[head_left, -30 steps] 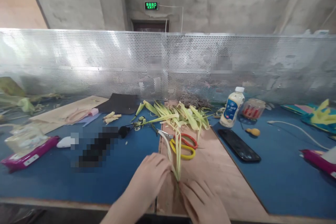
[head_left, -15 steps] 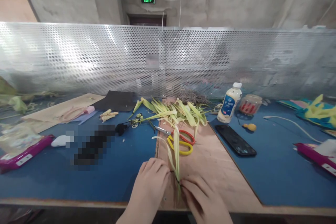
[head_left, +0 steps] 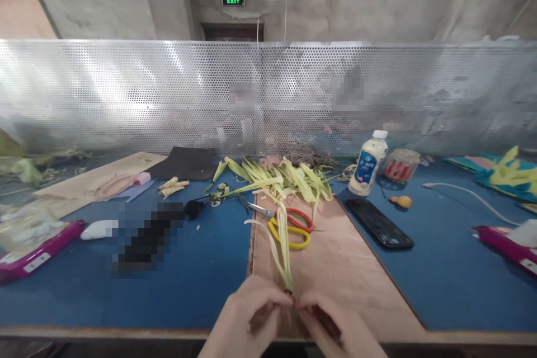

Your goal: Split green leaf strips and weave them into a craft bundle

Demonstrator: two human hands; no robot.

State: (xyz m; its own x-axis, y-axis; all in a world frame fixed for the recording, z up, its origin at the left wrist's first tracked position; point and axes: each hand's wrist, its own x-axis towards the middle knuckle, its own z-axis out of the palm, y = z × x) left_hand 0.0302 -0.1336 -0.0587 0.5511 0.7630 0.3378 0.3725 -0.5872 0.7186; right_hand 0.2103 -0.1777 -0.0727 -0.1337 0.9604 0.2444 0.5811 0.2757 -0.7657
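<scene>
A small bundle of pale green corn husk strips (head_left: 284, 246) lies on the wooden board, its long ends pointing away from me. A dark thread (head_left: 288, 292) is wrapped around its near end. My left hand (head_left: 254, 313) and my right hand (head_left: 331, 319) meet there, both closed in a pinch at the thread, fingertips almost touching. The fingers hide the thread's ends and the near tip of the bundle. Just beyond, scissors (head_left: 289, 228) with one red and one yellow handle lie with the strips across them.
Loose corn husks (head_left: 293, 179) are heaped behind the scissors. To the right are a phone (head_left: 380, 224), a bottle (head_left: 369, 163), a jar (head_left: 400, 166) and a cable (head_left: 470, 196). A purple packet (head_left: 44, 251) lies left. A perforated metal screen (head_left: 168, 95) closes off the back.
Both hands have come together at the tied end and moved slightly nearer to me. My left fingers, earlier left of the bundle, now meet my right ones at the thread.
</scene>
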